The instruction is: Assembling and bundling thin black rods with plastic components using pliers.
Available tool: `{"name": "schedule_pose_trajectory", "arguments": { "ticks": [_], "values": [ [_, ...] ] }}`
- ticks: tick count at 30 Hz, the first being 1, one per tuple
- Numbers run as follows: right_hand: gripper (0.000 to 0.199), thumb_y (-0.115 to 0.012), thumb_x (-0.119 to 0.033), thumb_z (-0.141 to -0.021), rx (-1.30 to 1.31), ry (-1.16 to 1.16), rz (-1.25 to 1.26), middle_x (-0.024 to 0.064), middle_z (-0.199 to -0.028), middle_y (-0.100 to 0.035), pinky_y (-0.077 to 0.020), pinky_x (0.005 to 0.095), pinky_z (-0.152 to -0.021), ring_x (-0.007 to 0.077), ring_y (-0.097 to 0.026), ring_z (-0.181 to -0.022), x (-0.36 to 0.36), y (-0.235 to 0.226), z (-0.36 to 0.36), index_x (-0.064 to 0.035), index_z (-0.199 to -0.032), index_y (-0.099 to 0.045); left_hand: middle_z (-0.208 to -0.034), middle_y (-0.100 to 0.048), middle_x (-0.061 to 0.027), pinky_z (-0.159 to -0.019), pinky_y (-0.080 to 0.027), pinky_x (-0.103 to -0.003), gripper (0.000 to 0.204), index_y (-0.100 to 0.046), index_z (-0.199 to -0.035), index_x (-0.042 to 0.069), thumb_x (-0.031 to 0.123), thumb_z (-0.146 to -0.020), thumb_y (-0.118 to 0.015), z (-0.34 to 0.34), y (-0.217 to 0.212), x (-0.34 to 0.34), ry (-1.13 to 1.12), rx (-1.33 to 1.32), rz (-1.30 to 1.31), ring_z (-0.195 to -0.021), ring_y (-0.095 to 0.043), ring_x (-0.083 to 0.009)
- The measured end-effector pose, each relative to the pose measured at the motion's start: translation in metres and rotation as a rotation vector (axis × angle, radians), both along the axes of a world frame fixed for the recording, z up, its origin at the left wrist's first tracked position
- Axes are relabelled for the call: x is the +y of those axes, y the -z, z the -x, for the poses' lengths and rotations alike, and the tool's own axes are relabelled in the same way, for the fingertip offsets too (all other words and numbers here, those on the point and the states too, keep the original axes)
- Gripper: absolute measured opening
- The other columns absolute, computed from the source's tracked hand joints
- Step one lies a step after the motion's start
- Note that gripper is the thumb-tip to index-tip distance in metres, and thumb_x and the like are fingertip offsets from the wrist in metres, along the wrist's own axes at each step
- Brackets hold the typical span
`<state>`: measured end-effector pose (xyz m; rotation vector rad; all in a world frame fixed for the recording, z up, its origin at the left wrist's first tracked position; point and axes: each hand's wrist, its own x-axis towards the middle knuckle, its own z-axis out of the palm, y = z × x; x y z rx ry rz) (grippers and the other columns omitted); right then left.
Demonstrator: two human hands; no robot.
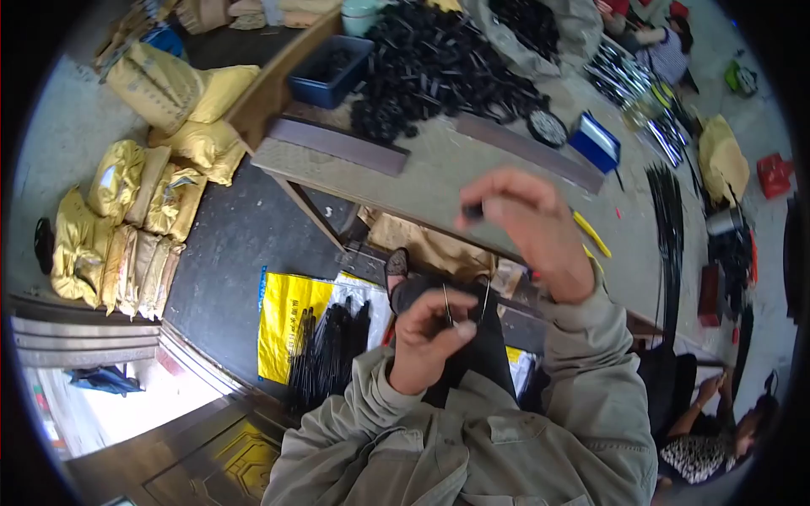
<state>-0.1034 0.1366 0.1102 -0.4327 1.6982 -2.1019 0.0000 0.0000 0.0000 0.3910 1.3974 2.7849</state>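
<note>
My left hand (423, 339) is in front of my body over my lap, its thumb and fingers closed round a thin metal rod (447, 305). A second thin metal rod (486, 299) sticks up just right of that hand; whether both belong to one piece I cannot tell. Higher and to the right, my right hand (530, 221) is above the near edge of the table, slightly blurred. Between its thumb and fingertips it pinches a small black part (474, 211). A heap of small black parts (447, 72) covers the far side of the table.
On the table (405, 198) are two flat brown strips (337, 145), a blue bin (332, 72), a blue box (596, 142), yellow-handled pliers (591, 234) and long black rods (666, 228). Black rods (329, 350) lie on a yellow bag at left. Stuffed sacks (126, 228) stand farther left. Other people sit at right.
</note>
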Motion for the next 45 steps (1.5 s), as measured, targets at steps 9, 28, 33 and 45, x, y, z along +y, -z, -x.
{"name": "schedule_pose_trajectory", "arguments": {
  "ticks": [9, 28, 33, 45],
  "values": [
    [0.012, -0.061, -0.008, -0.077, 0.254, 0.130, -0.148, 0.0070, -0.080, -0.060, -0.0375, 0.0319, -0.081, 0.0155, -0.051, -0.080, 0.067, 0.014, -0.060, 0.0013, -0.085, -0.063, -0.091, -0.058, -0.0018, -0.074, -0.041, -0.020, 0.023, -0.056, -0.097, -0.001, -0.009, -0.076, -0.061, 0.003, -0.033, 0.060, 0.052, -0.146, -0.161, -0.080, -0.051, -0.0064],
    [0.010, -0.068, -0.015, -0.073, 0.681, 0.136, -0.471, -0.0010, -0.082, -0.062, -0.0172, 0.0447, -0.103, 0.0174, -0.055, -0.091, 0.117, 0.018, -0.064, -0.0102, -0.083, -0.066, -0.086, -0.051, 0.0017, -0.069, -0.038, -0.017, 0.019, -0.054, -0.090, 0.000, -0.009, -0.076, -0.062, -0.006, -0.030, 0.093, 0.042, -0.100, -0.009, -0.077, -0.046, -0.0043],
    [0.018, -0.073, -0.018, -0.068, 1.026, 0.151, -0.668, -0.0025, -0.086, -0.064, -0.0130, 0.0477, -0.105, 0.0191, -0.055, -0.095, 0.112, 0.005, -0.068, -0.0121, -0.082, -0.064, -0.086, -0.051, 0.0013, -0.072, -0.038, -0.019, 0.021, -0.053, -0.093, 0.001, -0.010, -0.076, -0.060, -0.010, -0.029, 0.091, 0.029, -0.120, -0.048, -0.080, -0.046, -0.0048],
    [0.022, -0.069, -0.006, -0.063, 1.011, 0.463, -0.636, -0.0020, -0.091, -0.063, -0.0121, 0.0480, -0.103, 0.0185, -0.055, -0.095, 0.085, 0.039, -0.094, -0.0136, -0.082, -0.062, -0.094, -0.049, 0.0002, -0.078, -0.037, -0.021, 0.027, -0.051, -0.099, 0.000, -0.008, -0.076, -0.062, -0.012, -0.019, 0.072, 0.143, -0.184, -0.140, -0.087, -0.045, -0.0071]
  ]
}}
